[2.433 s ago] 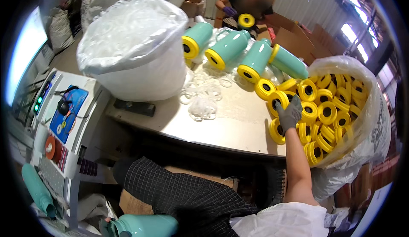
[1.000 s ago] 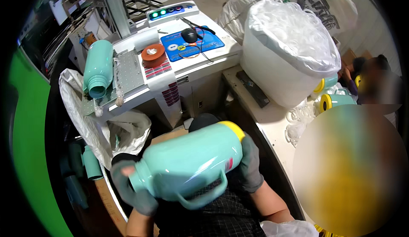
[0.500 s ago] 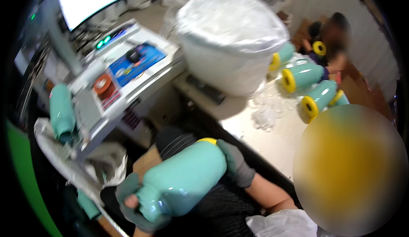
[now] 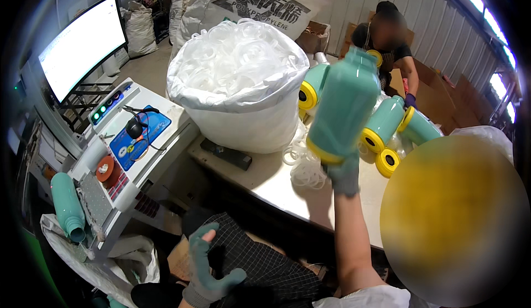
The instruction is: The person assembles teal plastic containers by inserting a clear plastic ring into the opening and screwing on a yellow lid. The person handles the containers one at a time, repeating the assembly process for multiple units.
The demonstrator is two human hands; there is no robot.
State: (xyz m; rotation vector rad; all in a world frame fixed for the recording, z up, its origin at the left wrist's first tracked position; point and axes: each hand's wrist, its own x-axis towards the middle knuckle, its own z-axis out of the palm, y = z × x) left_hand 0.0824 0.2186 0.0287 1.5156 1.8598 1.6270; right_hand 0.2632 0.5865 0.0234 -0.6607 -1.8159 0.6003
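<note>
My right hand (image 4: 344,176), in a grey-green work glove, grips a teal bottle (image 4: 347,100) by its yellow base. The bottle is raised over the white table, neck up and slightly tilted. Low over my lap, my left hand (image 4: 209,269) has its gloved fingers spread apart and holds nothing. Beyond the raised bottle, other teal bottles (image 4: 385,121) with yellow bases lie on their sides. A short yellow-ended piece (image 4: 388,162) is closest to me among them. Loose white plastic rings (image 4: 307,173) lie on the table below the bottle.
A large white sack (image 4: 238,117) heaped with clear rings stands on the table (image 4: 265,172). At left are a screen (image 4: 83,48), a white workstation (image 4: 174,121) with a mouse (image 4: 134,127), and another teal bottle (image 4: 67,205). Across the table is a co-worker (image 4: 412,67). A blurred yellow shape (image 4: 453,219) covers the right.
The bottle has risen from my lap to above the table at right, now upright in my right hand. My left hand has let go of its neck and opened. The view has shifted.
</note>
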